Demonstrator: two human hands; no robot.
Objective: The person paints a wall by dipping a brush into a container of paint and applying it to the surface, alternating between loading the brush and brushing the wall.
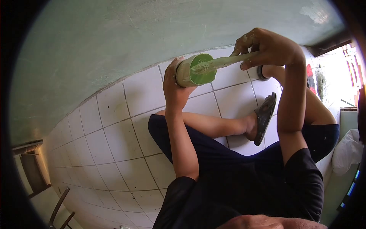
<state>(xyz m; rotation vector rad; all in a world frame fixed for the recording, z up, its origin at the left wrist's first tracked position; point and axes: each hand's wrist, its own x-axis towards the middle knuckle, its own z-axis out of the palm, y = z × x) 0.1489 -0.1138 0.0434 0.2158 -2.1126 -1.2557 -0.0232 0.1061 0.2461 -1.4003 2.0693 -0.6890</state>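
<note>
My left hand (176,82) is wrapped around a pale cylindrical paint can (184,74), tilted so that its mouth faces right. Light green paint (204,76) coats the inside. In my right hand (263,47) is a paintbrush (228,61) smeared with pale green, gripped by its handle between thumb and fingers. Its wide end reaches into the can's mouth, over the green paint; whether the bristles touch the inner wall I cannot tell. Pale specks mark the fingers of my right hand.
A green painted wall (114,42) rises just beyond the can, above a white tiled floor (141,95). My bent legs and a dark sandal (265,119) are close below my hands. A white plastic bag (347,152) lies at right; dark chair-like bars (59,206) stand lower left.
</note>
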